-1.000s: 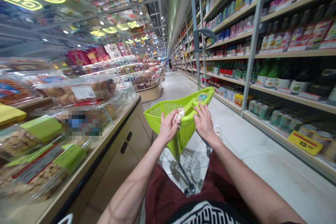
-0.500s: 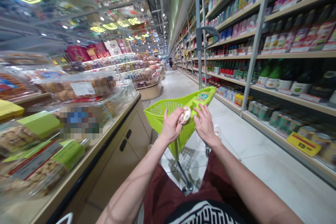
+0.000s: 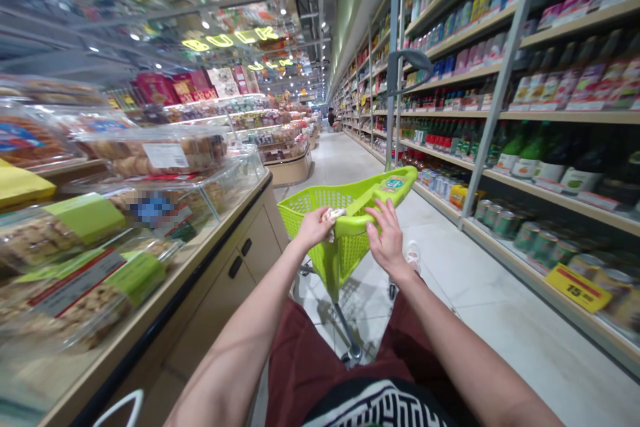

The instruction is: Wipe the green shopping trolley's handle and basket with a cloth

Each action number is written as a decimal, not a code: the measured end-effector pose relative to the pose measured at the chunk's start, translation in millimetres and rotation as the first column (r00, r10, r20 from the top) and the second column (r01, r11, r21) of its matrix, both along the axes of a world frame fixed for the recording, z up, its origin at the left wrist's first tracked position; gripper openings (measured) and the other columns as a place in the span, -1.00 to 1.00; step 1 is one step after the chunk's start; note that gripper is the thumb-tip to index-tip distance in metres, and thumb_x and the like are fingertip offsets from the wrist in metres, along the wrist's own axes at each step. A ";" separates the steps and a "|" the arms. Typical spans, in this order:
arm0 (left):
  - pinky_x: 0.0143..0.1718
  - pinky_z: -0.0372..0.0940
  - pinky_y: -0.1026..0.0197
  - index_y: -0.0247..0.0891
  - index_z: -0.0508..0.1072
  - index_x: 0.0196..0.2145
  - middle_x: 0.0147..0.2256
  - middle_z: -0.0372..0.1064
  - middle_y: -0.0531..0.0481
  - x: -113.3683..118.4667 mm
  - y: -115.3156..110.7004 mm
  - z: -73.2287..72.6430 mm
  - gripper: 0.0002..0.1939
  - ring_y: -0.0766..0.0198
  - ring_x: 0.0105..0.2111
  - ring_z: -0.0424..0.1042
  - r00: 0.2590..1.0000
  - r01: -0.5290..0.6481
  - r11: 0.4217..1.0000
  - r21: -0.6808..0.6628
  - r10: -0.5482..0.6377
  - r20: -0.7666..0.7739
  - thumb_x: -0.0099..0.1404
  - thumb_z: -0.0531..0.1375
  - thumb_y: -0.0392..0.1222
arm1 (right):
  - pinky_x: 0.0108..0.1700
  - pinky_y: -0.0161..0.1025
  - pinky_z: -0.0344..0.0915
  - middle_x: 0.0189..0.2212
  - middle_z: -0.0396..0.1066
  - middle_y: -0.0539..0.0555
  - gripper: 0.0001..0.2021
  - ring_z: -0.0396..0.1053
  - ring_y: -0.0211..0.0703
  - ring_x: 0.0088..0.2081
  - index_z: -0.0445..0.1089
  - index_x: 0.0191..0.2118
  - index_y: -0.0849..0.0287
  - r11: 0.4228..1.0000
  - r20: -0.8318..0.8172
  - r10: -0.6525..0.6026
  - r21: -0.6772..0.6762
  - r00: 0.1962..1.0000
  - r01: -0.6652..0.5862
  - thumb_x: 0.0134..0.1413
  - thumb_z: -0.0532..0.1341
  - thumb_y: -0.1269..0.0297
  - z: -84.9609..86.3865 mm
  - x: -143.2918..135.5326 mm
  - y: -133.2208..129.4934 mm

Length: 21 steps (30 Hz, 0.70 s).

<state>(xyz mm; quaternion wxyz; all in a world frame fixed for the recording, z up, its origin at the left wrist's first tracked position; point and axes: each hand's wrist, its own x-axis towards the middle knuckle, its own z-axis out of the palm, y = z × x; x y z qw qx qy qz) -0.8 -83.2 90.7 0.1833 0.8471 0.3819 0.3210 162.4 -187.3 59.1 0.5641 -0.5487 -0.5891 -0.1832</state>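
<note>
A lime-green shopping cart (image 3: 350, 253) stands right in front of my legs, its handle (image 3: 356, 224) toward me. At the left part of that handle, my left hand (image 3: 315, 228) is closed on a crumpled white cloth or tissue (image 3: 334, 215) with brownish marks, pressed against the green plastic. Most of the wad is hidden by the fingers. My right hand (image 3: 386, 239) is at the right side of the handle, fingers stretched out and thumb apart, with the fingertips at its edge. Nothing shows in that hand.
A bulk-goods counter (image 3: 220, 227) with packs of biscuits (image 3: 165, 147) runs along my left. On the right, shelves (image 3: 480, 167) hold bottles and cans, with a yellow price tag (image 3: 577, 287). Tiled floor (image 3: 345, 150) leads ahead to a distant person (image 3: 331, 117).
My left hand has moved left along the handle with the white wad, away from my right hand. The right hand stays at the handle's right side, its fingers slightly shifted.
</note>
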 end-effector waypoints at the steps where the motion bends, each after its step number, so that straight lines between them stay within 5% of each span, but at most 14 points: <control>1: -0.31 0.26 0.29 -0.23 0.41 -0.29 -0.38 0.42 0.08 1.3 -2.4 1.5 -0.76 0.29 -0.37 0.37 1.000 -0.003 1.000 0.003 0.003 -0.004 0.06 0.06 -0.22 | 0.12 0.09 0.02 0.06 0.17 0.15 -0.70 -0.10 0.01 0.19 0.32 -0.12 0.19 1.000 -0.005 0.007 0.012 1.000 -0.007 0.08 -0.03 0.24 -1.0 1.9 0.9; 7: -0.28 0.24 0.26 -0.21 0.40 -0.31 -0.39 0.41 0.07 11.6 -23.2 9.7 -0.79 0.29 -0.38 0.36 0.997 -0.034 0.999 0.009 0.034 -0.064 0.10 0.05 -0.17 | 0.12 0.11 0.01 0.03 0.21 0.14 -0.71 -0.05 0.03 0.17 0.33 -0.15 0.17 0.993 -0.036 0.076 0.092 0.996 -0.072 0.07 -0.01 0.23 -3.5 22.2 1.9; 13: 0.04 0.03 -0.04 -0.17 0.37 -0.28 -0.30 0.41 0.04 33.0 -44.9 10.6 -0.80 0.21 -0.24 0.36 0.988 -0.071 0.993 0.099 0.083 -0.127 0.14 0.04 -0.15 | 0.13 0.09 0.00 0.02 0.22 0.15 -0.69 0.00 0.01 0.15 0.31 -0.14 0.20 0.983 -0.011 0.120 0.144 0.993 -0.117 0.08 -0.05 0.24 -5.9 50.3 4.5; 18: 0.13 -0.22 -0.17 -0.13 0.30 -0.14 -0.14 0.36 0.00 32.5 -49.3 -6.9 -0.71 0.20 -0.09 0.28 0.994 -0.051 0.972 0.231 0.072 -0.083 0.14 0.02 -0.24 | 0.11 0.05 0.04 0.06 0.18 0.17 -0.65 0.06 0.01 0.12 0.34 -0.13 0.21 0.991 -0.042 -0.100 0.090 0.994 0.103 0.08 -0.09 0.28 0.2 60.1 -3.2; 21: 0.12 -0.24 -0.20 -0.16 0.26 -0.09 -0.08 0.32 -0.06 17.7 -41.8 -21.5 -0.64 0.17 -0.03 0.23 0.984 -0.152 0.962 0.227 0.169 -0.059 0.11 0.01 -0.30 | 0.09 0.08 0.02 0.05 0.18 0.18 -0.67 0.05 0.05 0.12 0.34 -0.12 0.18 0.983 0.009 -0.174 0.069 0.985 0.173 0.06 -0.05 0.27 8.0 51.7 -10.5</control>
